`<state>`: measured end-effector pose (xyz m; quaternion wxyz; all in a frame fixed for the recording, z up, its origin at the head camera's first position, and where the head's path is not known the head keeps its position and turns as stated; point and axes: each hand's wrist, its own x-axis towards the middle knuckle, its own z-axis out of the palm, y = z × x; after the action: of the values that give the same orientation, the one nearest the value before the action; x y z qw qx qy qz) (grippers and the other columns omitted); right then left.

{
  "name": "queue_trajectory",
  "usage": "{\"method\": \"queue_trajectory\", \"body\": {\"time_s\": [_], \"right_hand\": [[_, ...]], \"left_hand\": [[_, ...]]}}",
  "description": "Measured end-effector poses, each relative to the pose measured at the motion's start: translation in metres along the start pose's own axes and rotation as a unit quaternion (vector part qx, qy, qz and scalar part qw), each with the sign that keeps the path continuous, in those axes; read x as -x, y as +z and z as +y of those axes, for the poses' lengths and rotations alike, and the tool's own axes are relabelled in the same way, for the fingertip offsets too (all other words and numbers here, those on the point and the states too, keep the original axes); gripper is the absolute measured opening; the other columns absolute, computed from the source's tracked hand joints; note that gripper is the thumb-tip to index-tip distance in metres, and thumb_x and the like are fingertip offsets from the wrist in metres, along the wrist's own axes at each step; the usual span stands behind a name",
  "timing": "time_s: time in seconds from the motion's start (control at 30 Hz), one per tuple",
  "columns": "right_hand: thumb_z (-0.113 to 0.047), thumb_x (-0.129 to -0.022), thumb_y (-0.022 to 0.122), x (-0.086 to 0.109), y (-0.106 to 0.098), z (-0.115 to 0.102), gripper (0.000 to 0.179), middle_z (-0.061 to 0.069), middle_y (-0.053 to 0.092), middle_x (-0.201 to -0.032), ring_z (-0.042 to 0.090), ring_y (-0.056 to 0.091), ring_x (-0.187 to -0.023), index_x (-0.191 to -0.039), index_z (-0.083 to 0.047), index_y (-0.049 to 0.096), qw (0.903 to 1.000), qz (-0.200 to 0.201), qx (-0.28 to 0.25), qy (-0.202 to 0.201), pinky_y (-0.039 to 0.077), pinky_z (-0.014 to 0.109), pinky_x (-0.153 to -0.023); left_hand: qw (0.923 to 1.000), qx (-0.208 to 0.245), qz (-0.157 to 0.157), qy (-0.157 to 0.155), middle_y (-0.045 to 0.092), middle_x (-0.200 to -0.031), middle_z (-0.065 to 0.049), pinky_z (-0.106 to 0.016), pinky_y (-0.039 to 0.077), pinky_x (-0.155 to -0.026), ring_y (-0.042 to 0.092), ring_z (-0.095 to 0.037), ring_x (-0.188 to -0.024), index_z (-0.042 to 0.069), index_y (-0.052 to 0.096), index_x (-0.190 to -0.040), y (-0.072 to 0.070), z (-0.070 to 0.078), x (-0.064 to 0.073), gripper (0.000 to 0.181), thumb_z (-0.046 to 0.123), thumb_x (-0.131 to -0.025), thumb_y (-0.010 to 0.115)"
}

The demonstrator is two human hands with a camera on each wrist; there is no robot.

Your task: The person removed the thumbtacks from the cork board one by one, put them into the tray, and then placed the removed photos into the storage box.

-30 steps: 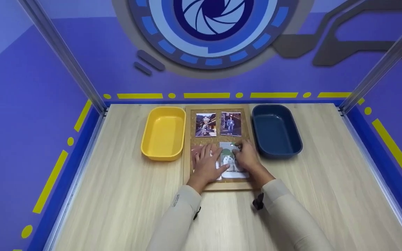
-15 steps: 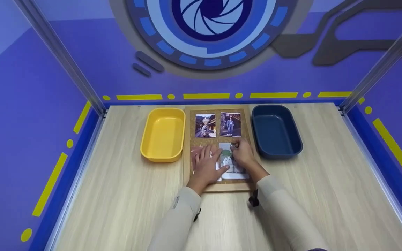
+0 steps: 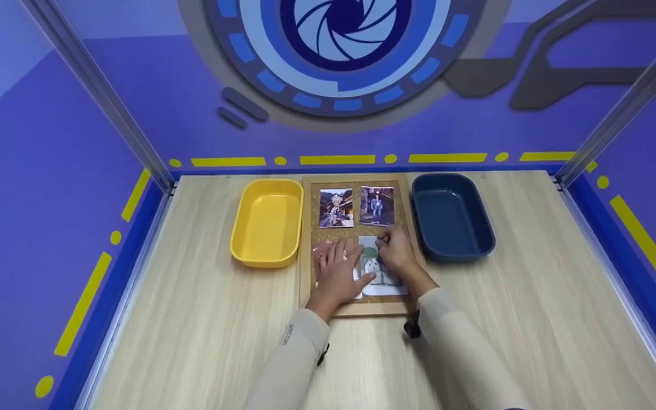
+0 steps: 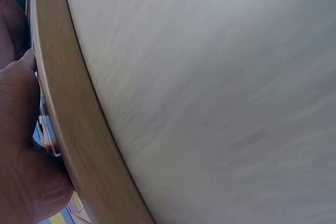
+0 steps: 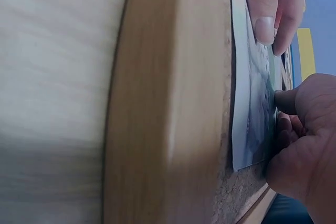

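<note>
I see a yellow box [image 3: 265,259] to the left of both hands, and a bit farther away than the left one. It stands on the bench [image 3: 214,336], just beside the wooden edge of a cork board [image 3: 370,310]. The left hand [image 3: 338,280] lies flat on the board with its fingers spread out wide. It covers most of a pink picture [image 3: 320,247], and its thumb reaches over onto the next picture. It has nothing in its grip.

Past its fingertips I see a photo [image 3: 336,208] of a person with a white thing on their head. Next to that, and past the right hand, is a photo [image 3: 377,206] of a person in blue clothes.

Between the hands is the picture with the green patch [image 3: 384,280], with pale shapes under the green. The right hand [image 3: 400,254] has its fingers bent in, with the tips at the top of this picture. I cannot tell if something small is between them. Both arms wear light sleeves [image 3: 288,353]. To the right of the right hand is a dark blue box [image 3: 460,256], near the board.
</note>
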<state>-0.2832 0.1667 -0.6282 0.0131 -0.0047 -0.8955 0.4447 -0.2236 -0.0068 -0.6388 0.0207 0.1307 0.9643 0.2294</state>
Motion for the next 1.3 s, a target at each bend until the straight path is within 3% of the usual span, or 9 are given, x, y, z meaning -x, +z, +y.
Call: {"method": "queue_trajectory", "body": {"time_s": [0.6, 0.83, 1.07, 1.3], "right_hand": [[0.003, -0.084, 0.061, -0.002, -0.001, 0.005, 0.008, 0.008, 0.058, -0.080, 0.016, 0.052, -0.074, -0.087, -0.005, 0.058, 0.9995, 0.012, -0.009, -0.029, 0.041, 0.026, -0.066], [0.002, -0.085, 0.059, -0.003, -0.001, 0.005, 0.009, 0.007, 0.057, -0.082, 0.017, 0.052, -0.075, -0.094, 0.000, 0.061, 0.9999, -0.003, -0.009, -0.014, 0.042, 0.026, -0.067], [0.003, -0.084, 0.061, -0.004, -0.002, 0.004, 0.012, 0.006, 0.056, -0.080, 0.017, 0.052, -0.075, -0.085, -0.009, 0.059, 0.9995, 0.004, -0.021, -0.021, 0.042, 0.027, -0.068], [0.003, -0.085, 0.060, -0.003, -0.002, 0.004, 0.007, 0.006, 0.055, -0.080, 0.017, 0.051, -0.074, -0.091, -0.001, 0.060, 0.9997, -0.006, -0.014, -0.019, 0.041, 0.026, -0.067]], "left_hand": [[1.0000, -0.007, -0.005, 0.003, 0.024, -0.164, -0.013, -0.064, 0.015, -0.119, 0.018, -0.034, -0.154, 0.029, 0.039, -0.153, -0.007, 0.003, 0.002, 0.076, 0.065, -0.088, 0.058], [0.9998, -0.013, -0.014, -0.004, 0.022, -0.165, -0.014, -0.063, 0.015, -0.120, 0.016, -0.035, -0.154, 0.030, 0.039, -0.153, -0.008, 0.003, 0.003, 0.076, 0.065, -0.089, 0.057], [0.9999, -0.001, -0.015, -0.004, 0.021, -0.165, -0.015, -0.063, 0.011, -0.121, 0.015, -0.035, -0.154, 0.029, 0.038, -0.153, -0.008, 0.003, 0.002, 0.076, 0.064, -0.089, 0.058], [0.9998, -0.006, -0.018, -0.009, 0.021, -0.166, -0.013, -0.063, 0.013, -0.120, 0.015, -0.035, -0.155, 0.030, 0.038, -0.153, -0.009, 0.004, 0.003, 0.077, 0.067, -0.088, 0.056]]}}
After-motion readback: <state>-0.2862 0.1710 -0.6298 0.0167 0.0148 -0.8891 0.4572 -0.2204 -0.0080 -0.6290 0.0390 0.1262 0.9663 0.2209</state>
